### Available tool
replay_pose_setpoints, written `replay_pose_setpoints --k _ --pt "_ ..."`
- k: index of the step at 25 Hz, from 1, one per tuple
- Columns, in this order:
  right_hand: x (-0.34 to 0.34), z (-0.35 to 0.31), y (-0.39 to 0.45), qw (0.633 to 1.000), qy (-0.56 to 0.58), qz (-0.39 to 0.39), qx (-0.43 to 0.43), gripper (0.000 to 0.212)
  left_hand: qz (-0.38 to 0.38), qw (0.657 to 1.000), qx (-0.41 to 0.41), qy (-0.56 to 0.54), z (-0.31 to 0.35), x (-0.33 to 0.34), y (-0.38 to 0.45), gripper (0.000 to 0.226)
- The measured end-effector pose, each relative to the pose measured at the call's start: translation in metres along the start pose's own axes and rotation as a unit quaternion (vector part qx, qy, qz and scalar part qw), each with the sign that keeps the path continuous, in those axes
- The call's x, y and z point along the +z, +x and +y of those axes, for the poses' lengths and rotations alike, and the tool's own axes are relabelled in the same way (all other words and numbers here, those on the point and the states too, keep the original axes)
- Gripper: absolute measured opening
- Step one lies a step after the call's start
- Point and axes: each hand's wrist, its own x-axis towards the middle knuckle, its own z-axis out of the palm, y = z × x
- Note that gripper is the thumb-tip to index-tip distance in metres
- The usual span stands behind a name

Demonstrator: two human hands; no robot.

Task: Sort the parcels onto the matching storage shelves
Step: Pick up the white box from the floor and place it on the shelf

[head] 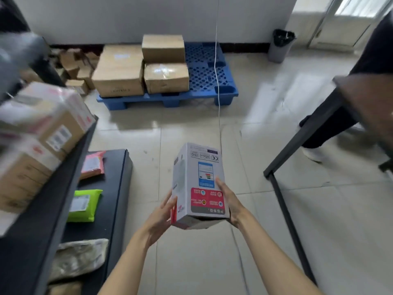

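I hold a white printed carton (198, 184) with a red band and a blue panel in front of me, above the tiled floor. My left hand (162, 216) grips its lower left side and my right hand (228, 199) its lower right side. A black storage shelf (53, 188) stands to my left. Its upper level carries several brown cardboard parcels (40, 135) with labels. Its lower level (116, 188) holds a pink mailer (93, 165), a green mailer (85, 206) and a crumpled beige bag (78, 258).
A blue pallet (204, 81) with three large brown boxes (140, 67) sits by the far wall, smaller boxes left of it. A dark table (323, 124) stands at right, with a person's legs beyond it. A bin (280, 45) stands far right. A thin cord (217, 71) hangs down.
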Motion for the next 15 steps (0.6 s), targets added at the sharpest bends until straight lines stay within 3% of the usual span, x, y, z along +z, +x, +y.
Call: replay_pose_setpoints --k 2,6,8,10,12,13,15 --pt "0.038 -0.064 -0.063 1.000 -0.015 -0.012 -0.010 0.055 -0.001 1.000 0.015 0.008 0.066 0.027 -0.068 0.061" --pt "0.113 -0.181 -0.174 0.994 -0.075 -0.065 -0.052 0.080 0.008 0.997 0.050 0.054 0.185 0.068 -0.183 0.098" --pt "0.144 -0.234 -0.219 0.990 -0.088 -0.087 -0.071 0.081 0.001 0.989 0.103 0.107 0.240 0.078 -0.227 0.111" --pt "0.162 -0.290 -0.259 0.988 -0.110 -0.076 -0.075 0.093 0.013 0.966 0.187 0.180 0.295 0.090 -0.272 0.094" --pt "0.174 -0.340 -0.295 0.987 -0.137 -0.055 -0.059 0.101 0.060 0.903 0.327 0.271 0.337 0.101 -0.318 0.072" --pt "0.183 -0.358 -0.315 0.987 -0.142 -0.055 -0.051 0.100 0.113 0.845 0.406 0.330 0.351 0.103 -0.335 0.071" --pt "0.204 -0.378 -0.359 0.981 -0.137 -0.110 -0.080 0.087 0.195 0.691 0.532 0.448 0.363 0.111 -0.361 0.075"
